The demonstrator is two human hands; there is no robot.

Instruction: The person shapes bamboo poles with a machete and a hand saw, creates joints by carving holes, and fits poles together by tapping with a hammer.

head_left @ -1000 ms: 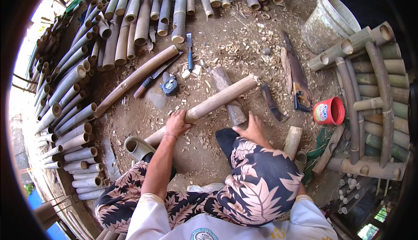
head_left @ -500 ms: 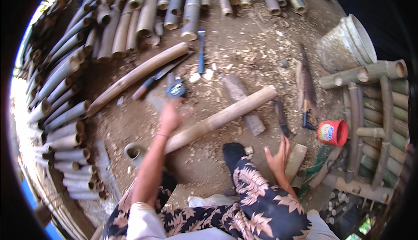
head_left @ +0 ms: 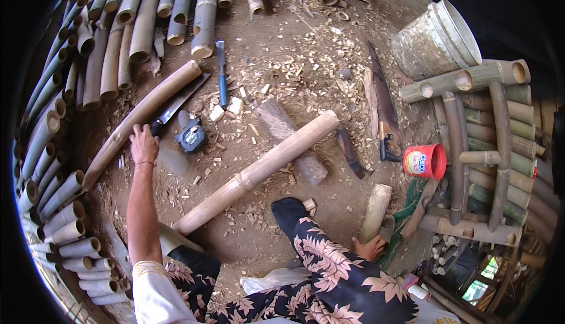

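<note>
My left hand [head_left: 144,144] reaches far to the left, its fingers closed over the handle of a large knife [head_left: 175,104]. The knife's dark blade lies on the dirt beside a long, slightly bent bamboo pole [head_left: 141,111]. My right hand [head_left: 369,247] is low by my right knee, with its thumb and fingers round the near end of a short bamboo piece [head_left: 375,209]; the grip is partly hidden. Between my hands a straight bamboo pole [head_left: 265,168] rests across a wooden block [head_left: 273,118]. A black tape measure [head_left: 191,137] lies right of the knife.
A blue-handled chisel [head_left: 222,76], a hand saw [head_left: 384,100] and a curved blade [head_left: 351,154] lie among wood chips. At right stand a red tub [head_left: 425,161], a dirty white bucket [head_left: 435,40] and a bamboo frame [head_left: 497,147]. Cut bamboo tubes [head_left: 97,68] line the left and far sides.
My left hand has moved left, past the tape measure, onto the knife handle. My right hand has dropped from beside the curved blade to the short bamboo piece. The view has shifted.
</note>
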